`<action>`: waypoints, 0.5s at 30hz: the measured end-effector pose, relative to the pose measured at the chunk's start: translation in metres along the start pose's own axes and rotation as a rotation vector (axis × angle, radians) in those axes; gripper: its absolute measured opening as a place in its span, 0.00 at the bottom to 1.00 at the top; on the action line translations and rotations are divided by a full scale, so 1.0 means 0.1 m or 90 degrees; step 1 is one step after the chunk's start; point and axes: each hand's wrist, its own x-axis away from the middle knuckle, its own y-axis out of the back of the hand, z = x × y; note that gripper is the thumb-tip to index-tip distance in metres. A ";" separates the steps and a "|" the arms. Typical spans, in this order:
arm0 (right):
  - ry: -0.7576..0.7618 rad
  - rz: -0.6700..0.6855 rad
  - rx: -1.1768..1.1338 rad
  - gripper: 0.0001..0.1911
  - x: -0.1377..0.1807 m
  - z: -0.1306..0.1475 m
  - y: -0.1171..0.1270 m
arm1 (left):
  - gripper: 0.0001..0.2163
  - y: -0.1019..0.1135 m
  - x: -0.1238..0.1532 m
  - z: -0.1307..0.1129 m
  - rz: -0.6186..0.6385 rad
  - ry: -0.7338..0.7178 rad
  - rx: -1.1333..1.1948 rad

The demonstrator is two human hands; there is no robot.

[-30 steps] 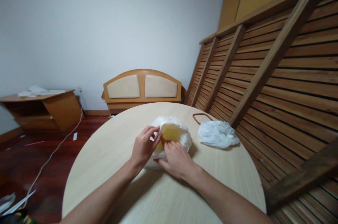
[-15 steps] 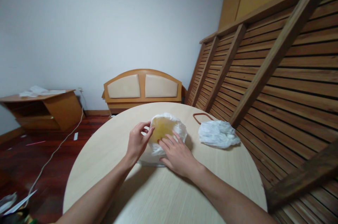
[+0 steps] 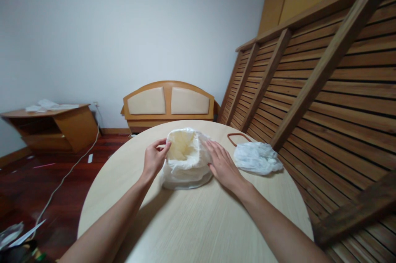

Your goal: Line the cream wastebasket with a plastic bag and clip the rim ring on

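A squat container draped in a white plastic bag [image 3: 188, 174] stands upright on the round table [image 3: 192, 230]. The bag spreads over its rim and down its sides, and its pale yellow inside [image 3: 182, 144] shows through the top. At the left edge of the rim, my left hand [image 3: 155, 156] pinches the plastic bag between thumb and fingers. My right hand [image 3: 223, 164] lies against the bag's right side, fingers stretched out and nearly flat. To its right rests a crumpled white plastic bag [image 3: 257, 158].
A brown ring-shaped frame [image 3: 238, 139] lies behind the crumpled bag. Slatted wooden panels [image 3: 309, 102] lean along the right side. Beyond the table stands a padded headboard [image 3: 168, 102]. A low cabinet [image 3: 71, 126] and a white cable [image 3: 66, 174] are at the left.
My right hand has moved from the container's opening to the right, onto the bag's outer side. The opening shows wider now. My left hand has shifted slightly left, still at the rim.
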 end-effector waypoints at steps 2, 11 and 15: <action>-0.034 -0.009 -0.011 0.43 -0.02 -0.05 0.03 | 0.27 -0.01 0.01 -0.01 -0.007 0.009 0.017; -0.277 0.096 -0.174 0.29 -0.03 0.15 0.16 | 0.27 0.00 -0.08 0.08 -0.082 0.138 0.153; -0.254 0.182 -0.135 0.37 0.05 0.09 0.03 | 0.26 0.03 -0.12 0.11 -0.090 0.162 0.180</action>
